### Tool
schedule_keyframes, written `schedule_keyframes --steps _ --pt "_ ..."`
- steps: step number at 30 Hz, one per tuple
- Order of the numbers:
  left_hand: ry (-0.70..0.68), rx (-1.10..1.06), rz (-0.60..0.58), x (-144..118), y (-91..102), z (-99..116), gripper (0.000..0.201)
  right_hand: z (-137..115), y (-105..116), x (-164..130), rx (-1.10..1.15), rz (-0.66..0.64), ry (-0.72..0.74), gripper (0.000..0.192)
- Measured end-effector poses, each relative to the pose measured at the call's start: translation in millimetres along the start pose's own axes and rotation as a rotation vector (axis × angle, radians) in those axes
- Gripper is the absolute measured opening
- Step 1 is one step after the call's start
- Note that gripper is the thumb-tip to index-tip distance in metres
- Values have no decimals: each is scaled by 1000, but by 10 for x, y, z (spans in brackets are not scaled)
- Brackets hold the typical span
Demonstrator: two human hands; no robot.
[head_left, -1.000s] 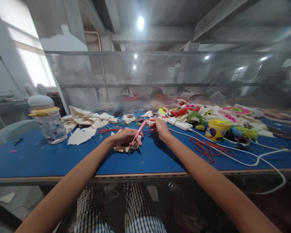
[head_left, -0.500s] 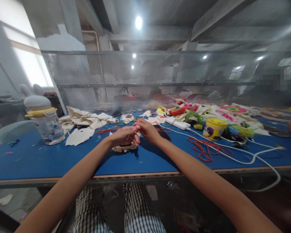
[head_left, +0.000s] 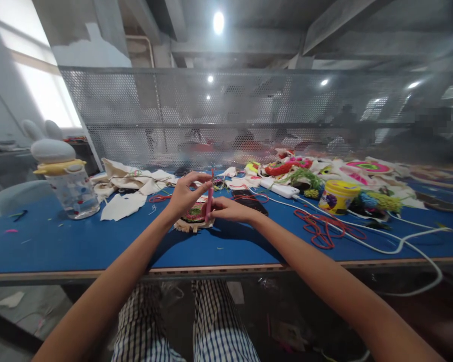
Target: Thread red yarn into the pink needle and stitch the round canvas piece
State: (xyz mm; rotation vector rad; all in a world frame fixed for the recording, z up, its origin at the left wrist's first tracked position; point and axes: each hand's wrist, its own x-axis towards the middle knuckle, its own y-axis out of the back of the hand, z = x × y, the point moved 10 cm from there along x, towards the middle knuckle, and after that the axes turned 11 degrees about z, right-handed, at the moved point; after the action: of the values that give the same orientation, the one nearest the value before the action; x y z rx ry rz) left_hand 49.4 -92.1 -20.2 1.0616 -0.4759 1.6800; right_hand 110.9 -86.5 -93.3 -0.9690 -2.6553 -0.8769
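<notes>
Pink tool (head_left: 210, 198) now upright, gripped low by right hand (head_left: 226, 209); one second ago it lay slanted between both hands, half second ago hidden in closed hands. Left hand (head_left: 184, 193) now lifted off fabric piece (head_left: 193, 220), fingers pinching near tool's top. Right hand drawn back from far cloth scraps toward body. Fabric piece's embroidered face now exposed.

bare blue table (head_left: 79, 246) open left of the hands, water bottle (head_left: 71, 188) and cloth scraps (head_left: 123, 206) beyond, red cord (head_left: 320, 232), white cable (head_left: 381, 246), yellow tub (head_left: 337, 197) crowding the right
</notes>
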Motion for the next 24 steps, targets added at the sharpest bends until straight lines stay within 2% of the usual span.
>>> schedule_keyframes --steps 7,10,13,15,18,20,22,24 --pt "86 -89 68 -20 -19 12 21 15 -120 -25 4 -133 -44 9" --pt "159 -127 64 -42 -35 -35 25 -1 -125 -56 -12 -177 -45 10" --pt "159 -125 53 -49 -42 -26 24 -40 -77 -88 -98 -202 -23 11" --pt "135 -116 33 -48 -57 -1 23 -113 99 -57 -143 -78 21 14" --pt "101 -101 0 -45 -93 37 22 -303 572 -40 -7 317 121 21" --pt "78 -87 -6 -41 -109 63 22 -417 802 -97 112 511 202 28" --pt "49 -71 -8 -39 -125 94 23 -510 875 -134 142 581 262 30" --pt "23 -50 -20 -43 -152 119 26 -575 850 -137 90 584 286 29"
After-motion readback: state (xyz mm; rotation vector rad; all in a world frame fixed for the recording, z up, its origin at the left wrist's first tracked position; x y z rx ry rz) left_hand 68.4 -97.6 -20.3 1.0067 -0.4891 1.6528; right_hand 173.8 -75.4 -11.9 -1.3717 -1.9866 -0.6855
